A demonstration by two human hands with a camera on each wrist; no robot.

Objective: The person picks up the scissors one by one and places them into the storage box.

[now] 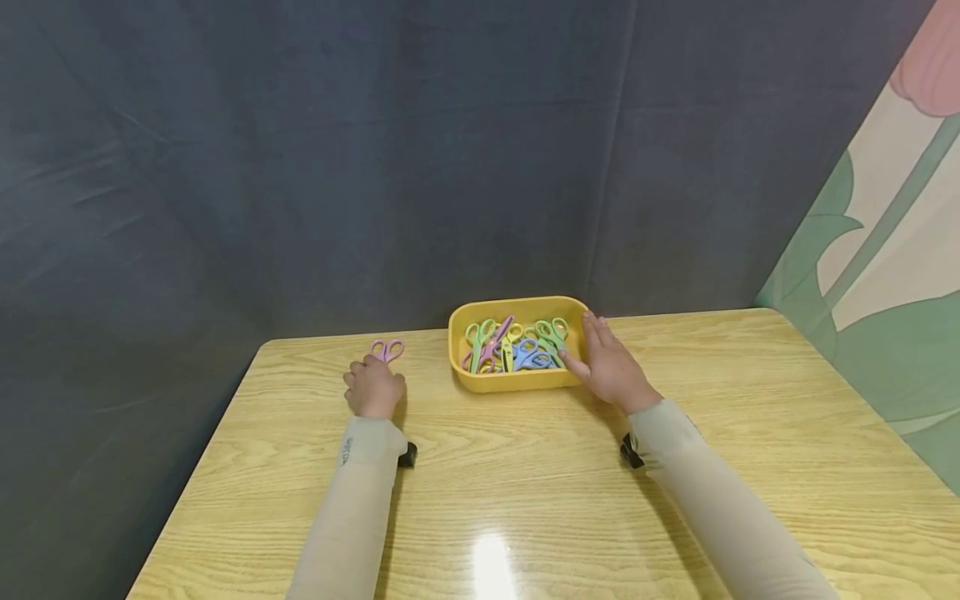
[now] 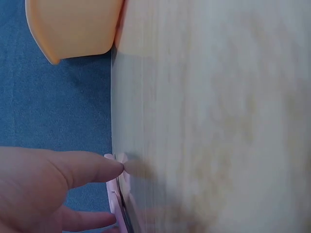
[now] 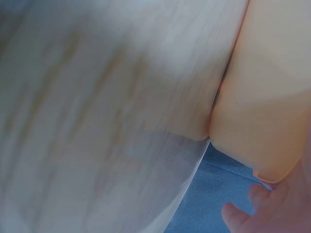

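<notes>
A yellow plastic bin point(image 1: 517, 382) stands at the back of the table. Several children's scissors lie loose in it, among them green scissors point(image 1: 477, 346), yellow scissors point(image 1: 507, 350) and blue scissors point(image 1: 531, 354). My right hand point(image 1: 615, 371) rests against the bin's right end, fingers extended along the wall and thumb over the front corner. Left of the bin, my left hand point(image 1: 373, 388) holds pink-purple scissors point(image 1: 387, 349) low at the table, handle loops pointing to the back. Its thumb touches their side in the left wrist view; the blades are mostly hidden.
The wood-grain table point(image 1: 495, 475) reaches back to a dark blue cloth point(image 1: 420, 167), close behind the bin. A wall with a painted flower point(image 1: 900, 208) borders the right side. Black wrist cameras point(image 1: 407, 455) sit beneath both sleeves.
</notes>
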